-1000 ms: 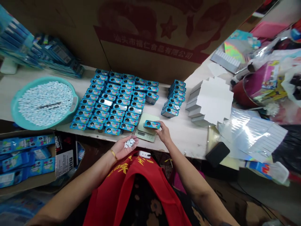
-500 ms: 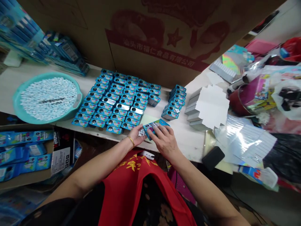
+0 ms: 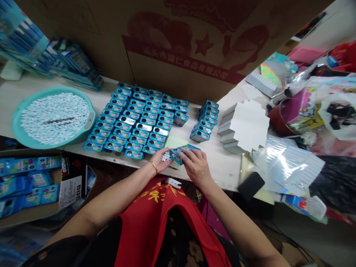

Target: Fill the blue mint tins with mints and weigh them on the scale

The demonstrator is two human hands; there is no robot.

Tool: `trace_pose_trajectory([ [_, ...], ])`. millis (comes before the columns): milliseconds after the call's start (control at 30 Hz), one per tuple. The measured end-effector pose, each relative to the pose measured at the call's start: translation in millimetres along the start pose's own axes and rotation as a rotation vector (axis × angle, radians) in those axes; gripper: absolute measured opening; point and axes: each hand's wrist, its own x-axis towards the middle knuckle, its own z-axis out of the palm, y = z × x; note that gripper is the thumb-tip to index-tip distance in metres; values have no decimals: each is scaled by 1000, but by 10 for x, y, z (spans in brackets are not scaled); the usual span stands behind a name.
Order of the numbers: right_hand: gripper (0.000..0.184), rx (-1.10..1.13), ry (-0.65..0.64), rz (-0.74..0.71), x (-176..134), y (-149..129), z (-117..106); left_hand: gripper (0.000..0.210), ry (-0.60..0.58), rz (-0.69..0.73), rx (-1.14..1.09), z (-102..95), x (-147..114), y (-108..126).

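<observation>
My left hand, palm up and cupped, holds a small heap of white candies. Fingers of my right hand grip a small blue candy box from above, its end tilted toward the candies in my left palm. Beyond both hands stand several rows of similar blue boxes, most showing a dark round hole on top. To their right is a shorter row of blue boxes; white candies show on one of its nearer boxes.
At left, a turquoise basin is full of white candies with a dark strip on top. A large carton stands behind the boxes. White card stacks, clear plastic sheets and a black object lie right. An open carton sits lower left.
My right hand has turned the candy box, so less of its broad printed face shows and more of its end. My left hand stays beside it with the candies.
</observation>
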Motion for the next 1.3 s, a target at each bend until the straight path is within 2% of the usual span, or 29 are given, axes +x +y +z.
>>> trace_pose_trajectory([
  [100,38,99,36,78,-23,71,6,12,62,12,-5,5,-7,23],
  [167,38,258,96,173,-37,185,106,13,58,3,3,-17,-32,50],
  [267,32,600,187,383,-38,375,456,15,43,2,15,-95,-124,107],
  [400,29,984,177,572,-13,462,1029,15,92,29,15,-264,-324,166],
  [500,33,1124,173,631,-36,461,1215,17,113,19,7,-403,-467,175],
  [567,41,1162,137,612,-97,506,1172,17,138,20,0,-489,-541,177],
  [667,55,1126,127,602,-251,659,944,18,180,31,-29,-598,-626,192],
  [800,38,968,288,781,-466,888,678,19,227,89,-94,-717,-702,244],
  [867,31,903,338,855,-538,945,641,19,224,113,-109,-768,-717,271],
  [933,27,857,353,868,-577,948,644,20,205,124,-117,-802,-723,287],
  [1067,22,723,386,789,-557,840,618,22,183,117,-113,-790,-739,273],
  [1167,19,588,424,691,-482,700,508,22,183,94,-80,-744,-764,236],
  [1300,19,510,399,569,-387,490,368,22,183,50,-37,-708,-784,177],
])
